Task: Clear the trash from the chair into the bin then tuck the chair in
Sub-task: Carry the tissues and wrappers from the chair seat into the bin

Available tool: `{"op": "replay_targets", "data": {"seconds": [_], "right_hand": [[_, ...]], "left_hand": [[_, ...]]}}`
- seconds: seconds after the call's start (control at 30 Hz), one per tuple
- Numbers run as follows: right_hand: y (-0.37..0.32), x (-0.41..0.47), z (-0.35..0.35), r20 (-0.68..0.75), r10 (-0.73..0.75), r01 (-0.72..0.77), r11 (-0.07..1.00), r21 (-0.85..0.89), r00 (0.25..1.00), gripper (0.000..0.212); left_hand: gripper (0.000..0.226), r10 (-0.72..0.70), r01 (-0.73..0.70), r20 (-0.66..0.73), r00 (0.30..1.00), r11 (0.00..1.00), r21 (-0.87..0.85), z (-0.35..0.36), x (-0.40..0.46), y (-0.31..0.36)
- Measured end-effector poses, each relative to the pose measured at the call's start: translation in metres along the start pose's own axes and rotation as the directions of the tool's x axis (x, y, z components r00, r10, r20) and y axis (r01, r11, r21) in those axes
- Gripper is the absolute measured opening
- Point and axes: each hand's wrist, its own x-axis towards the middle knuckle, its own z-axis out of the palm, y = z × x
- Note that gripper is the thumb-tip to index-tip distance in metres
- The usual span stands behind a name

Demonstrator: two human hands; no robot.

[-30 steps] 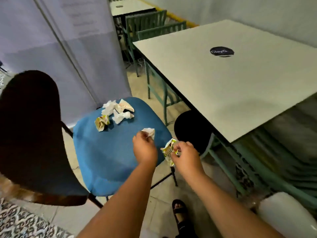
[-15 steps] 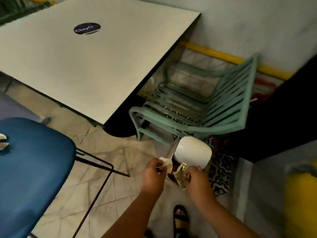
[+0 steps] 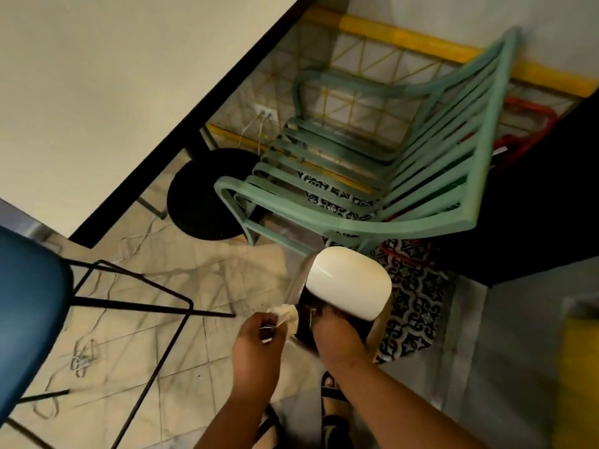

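Left hand (image 3: 259, 338): closed on a crumpled white tissue (image 3: 287, 314), held at the dark opening of the bin (image 3: 348, 285), lower centre.
Right hand (image 3: 337, 338): put into the opening; grip cannot be told.
Bin lid: white, raised.
Chair (image 3: 29, 306): blue seat seen at left edge.
Table (image 3: 113, 82): upper left.

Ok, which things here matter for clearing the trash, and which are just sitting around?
Part of the job:
left hand holding crumpled paper
right hand at the bin's opening
bin, lid up
blue chair

Just there:
green chair
table
patterned rug
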Motion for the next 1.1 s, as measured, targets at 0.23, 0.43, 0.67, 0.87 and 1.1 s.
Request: {"op": "replay_targets", "data": {"seconds": [0.23,0.43,0.67,0.87,1.1], "right_hand": [[-0.003,0.030,0.022,0.179,-0.012,0.057,0.967,-0.249,0.984,0.050],[-0.005,-0.002,-0.017,0.226,0.023,-0.103,0.932,0.348,0.974,0.027],[0.041,-0.045,-0.054,-0.467,0.048,0.010,0.992,0.123,0.883,0.033],[0.082,-0.029,-0.047,-0.456,0.129,-0.108,0.992,0.071,0.880,0.082],[0.086,-0.032,-0.036,-0.582,0.087,-0.054,0.996,0.074,0.808,0.076]], "left_hand": [[0.023,-0.013,0.012,-0.016,1.000,0.999,-0.030,-0.003,0.004,-0.010],[0.023,-0.006,0.000,0.119,0.993,0.999,0.048,0.007,0.005,-0.009],[0.010,-0.085,0.070,0.143,0.986,0.992,0.110,0.039,0.008,0.005],[0.011,-0.091,0.067,0.103,0.990,0.974,0.218,0.064,0.015,0.010],[0.008,-0.138,0.114,0.080,0.987,0.960,0.254,0.099,0.015,0.006]]}}
